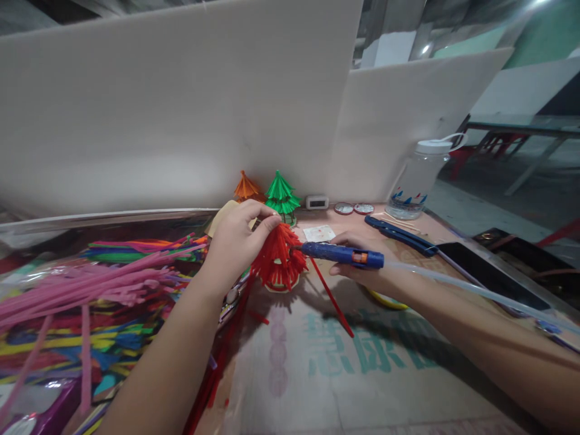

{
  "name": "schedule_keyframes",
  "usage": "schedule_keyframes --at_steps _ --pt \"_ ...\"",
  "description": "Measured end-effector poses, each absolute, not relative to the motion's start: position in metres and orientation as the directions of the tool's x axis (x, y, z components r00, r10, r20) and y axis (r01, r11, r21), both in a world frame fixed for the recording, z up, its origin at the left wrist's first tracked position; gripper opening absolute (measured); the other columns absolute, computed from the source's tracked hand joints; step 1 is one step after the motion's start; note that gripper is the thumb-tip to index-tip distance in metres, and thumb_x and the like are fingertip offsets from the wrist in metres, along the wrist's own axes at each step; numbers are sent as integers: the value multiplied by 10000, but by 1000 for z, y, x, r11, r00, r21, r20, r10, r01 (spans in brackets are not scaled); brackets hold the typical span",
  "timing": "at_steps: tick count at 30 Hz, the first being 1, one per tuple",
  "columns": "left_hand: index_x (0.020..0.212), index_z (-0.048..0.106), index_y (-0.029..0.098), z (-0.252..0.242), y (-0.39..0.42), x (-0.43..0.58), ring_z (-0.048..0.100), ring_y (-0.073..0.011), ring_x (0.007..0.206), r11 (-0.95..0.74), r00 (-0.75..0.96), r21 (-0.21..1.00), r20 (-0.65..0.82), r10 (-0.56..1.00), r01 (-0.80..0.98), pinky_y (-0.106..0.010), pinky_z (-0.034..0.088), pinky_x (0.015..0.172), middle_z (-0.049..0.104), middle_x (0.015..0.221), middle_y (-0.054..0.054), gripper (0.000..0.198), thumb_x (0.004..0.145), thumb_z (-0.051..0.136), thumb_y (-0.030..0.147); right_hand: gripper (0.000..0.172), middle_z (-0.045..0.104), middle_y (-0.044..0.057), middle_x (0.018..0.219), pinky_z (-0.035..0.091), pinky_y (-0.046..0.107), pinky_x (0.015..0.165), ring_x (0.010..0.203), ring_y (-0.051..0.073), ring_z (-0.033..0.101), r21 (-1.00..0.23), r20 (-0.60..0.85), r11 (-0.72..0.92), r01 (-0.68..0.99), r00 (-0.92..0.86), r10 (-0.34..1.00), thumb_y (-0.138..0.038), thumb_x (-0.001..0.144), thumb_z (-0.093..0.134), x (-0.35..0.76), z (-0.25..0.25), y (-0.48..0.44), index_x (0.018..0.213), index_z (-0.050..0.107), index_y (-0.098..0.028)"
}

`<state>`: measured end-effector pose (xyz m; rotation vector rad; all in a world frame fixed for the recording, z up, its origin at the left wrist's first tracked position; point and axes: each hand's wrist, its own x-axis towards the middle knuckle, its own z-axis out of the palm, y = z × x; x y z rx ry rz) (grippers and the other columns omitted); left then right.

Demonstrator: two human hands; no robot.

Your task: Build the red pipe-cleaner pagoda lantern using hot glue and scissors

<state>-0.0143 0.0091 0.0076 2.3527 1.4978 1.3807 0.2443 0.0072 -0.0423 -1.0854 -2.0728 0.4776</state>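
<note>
In the middle of the head view stands a small red tree made of pipe cleaners, on a pale base. My left hand is closed at its top, thumb and forefinger pinching the tip. From the right, my right hand grips a blue hot glue gun, whose nozzle meets the tree's right side. A clear glue stick trails out of its back end. Below the nozzle a loose red pipe cleaner slants across the table. Behind my left hand are a green tree and an orange tree.
Bundles of pink pipe cleaners and other colours cover the left side. White panels close off the back. At right are a clear water bottle, a dark blue long-handled tool and a phone. A small white digital display stands at the back.
</note>
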Motion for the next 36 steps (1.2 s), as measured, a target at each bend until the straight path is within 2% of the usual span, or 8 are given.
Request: schedule_keyframes --at_steps 15,18,20,22,27,36 --pt "842 676 204 8 7 -11 658 -186 886 -560 165 436 666 727 704 -296 492 812 717 896 -25 157 929 599 310 324 631 99 1285 576 428 899 1067 221 655 -634 416 566 528 -384 824 -362 997 606 246 -43 8 1269 621 -187" --pt "842 673 205 8 7 -11 657 -186 886 -563 167 444 663 730 697 -300 487 817 716 894 -23 154 931 601 308 272 712 69 1072 583 360 791 906 193 682 -637 414 576 512 -403 816 -404 954 659 245 -43 9 1113 669 -184" --pt "844 671 205 8 7 -11 658 -187 889 -562 165 451 660 733 694 -304 486 819 716 899 -24 148 930 601 302 259 734 38 875 555 330 703 803 205 689 -638 422 584 502 -407 810 -410 862 759 245 -42 10 984 678 -198" --pt "839 667 204 9 6 -10 657 -188 885 -563 166 453 658 734 691 -306 484 816 716 896 -27 144 928 600 295 249 735 27 795 524 323 665 771 224 695 -636 437 592 494 -402 805 -368 788 821 245 -41 11 919 672 -217" --pt "832 662 195 10 4 -9 648 -181 869 -581 180 459 660 730 672 -301 474 811 706 882 -25 143 930 598 277 137 756 34 869 520 300 690 788 199 694 -631 464 618 468 -410 785 -296 832 764 245 -42 10 874 652 -228" --pt "851 671 180 8 3 -7 650 -166 874 -610 200 455 671 714 649 -285 470 812 696 895 -21 131 937 613 259 187 742 32 856 521 287 703 782 183 688 -619 502 645 448 -405 764 -357 850 765 246 -48 12 849 631 -227"
